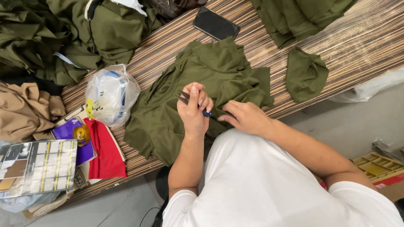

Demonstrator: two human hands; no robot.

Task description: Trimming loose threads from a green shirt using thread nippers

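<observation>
Left hand (193, 110) of mine grips small snips (185, 98) over the green shirt (210, 71) on the striped table (362, 46). Right hand (246, 118) lies open, pressing the shirt flat. I think I am trimming threads, so next I must aim with care.

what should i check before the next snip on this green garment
1. Snips gripped: left hand holds small dark thread snips - ok.
2. Cloth steadied: right hand rests on the olive garment - ok.
3. Fingers away from the blades: cannot tell, blade tips are partly hidden.
4. Garment lying flat: bunched and creased - not ok.
5. Phone apart from the cutting spot - ok.
6. Plastic bag touches the garment's edge - not ok.
</observation>
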